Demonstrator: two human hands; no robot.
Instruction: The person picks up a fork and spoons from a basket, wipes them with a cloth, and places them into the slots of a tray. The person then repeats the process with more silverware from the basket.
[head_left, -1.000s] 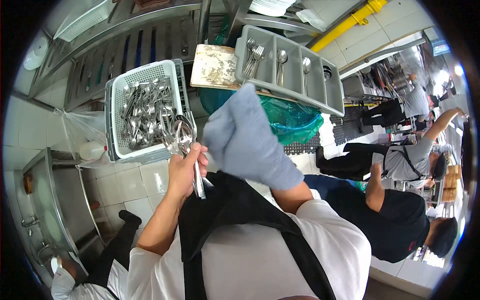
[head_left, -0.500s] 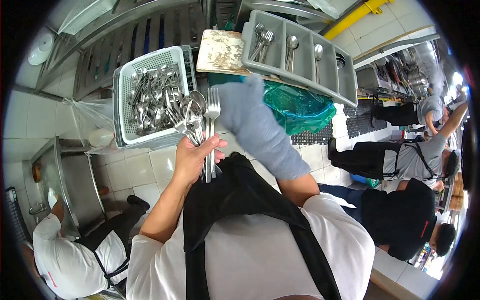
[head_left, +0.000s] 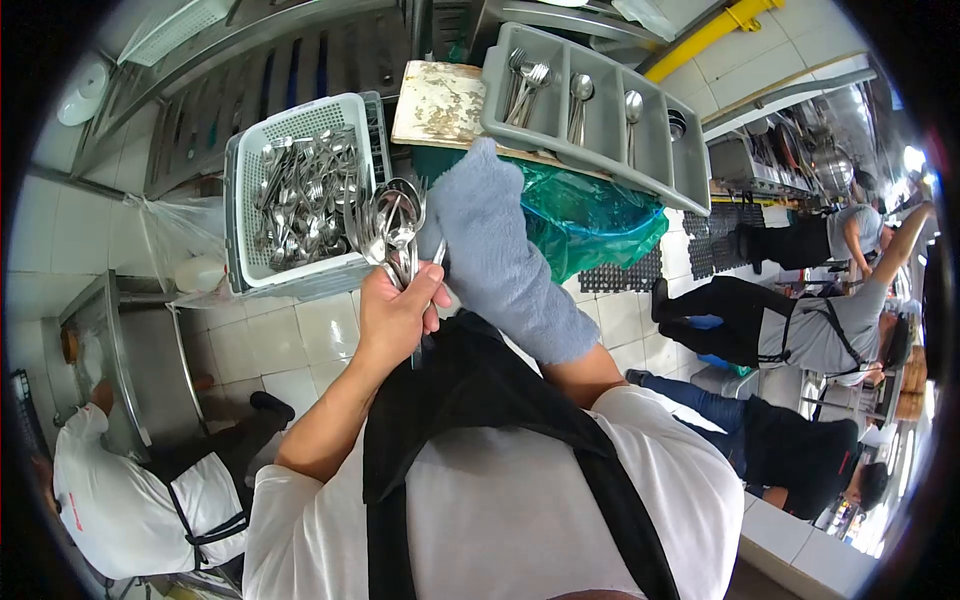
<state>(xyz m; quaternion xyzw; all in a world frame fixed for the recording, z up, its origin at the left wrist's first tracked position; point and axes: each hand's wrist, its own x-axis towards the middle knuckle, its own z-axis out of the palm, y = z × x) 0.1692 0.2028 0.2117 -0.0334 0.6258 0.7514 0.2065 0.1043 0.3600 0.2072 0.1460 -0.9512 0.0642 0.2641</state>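
My left hand [head_left: 398, 312] is closed around a bunch of forks and spoons [head_left: 392, 225], heads up and handles running down through the fist. Just right of the bunch is my right hand, wrapped in a grey towel [head_left: 500, 255] that also covers the forearm; its fingers are hidden. The towel's left edge meets the cutlery near a thin metal piece [head_left: 439, 252], whose kind I cannot make out. Behind my left hand stands a white basket [head_left: 252, 200] heaped with mixed cutlery [head_left: 310, 195]. Beyond the towel lies a grey divided cutlery tray [head_left: 600, 120] with forks, spoons and other pieces sorted in compartments.
The tray rests partly on a worn board [head_left: 437, 105], above a bin lined with a green bag [head_left: 590, 215]. A slatted metal rack [head_left: 290, 70] is at the back left. One person [head_left: 150, 490] bends over a sink at lower left; several others stand at right.
The towel-wrapped right hand has turned more upright and now partly covers the cutlery's right side. The bunch in my left hand has shifted and rotated. People at both sides have moved slightly.
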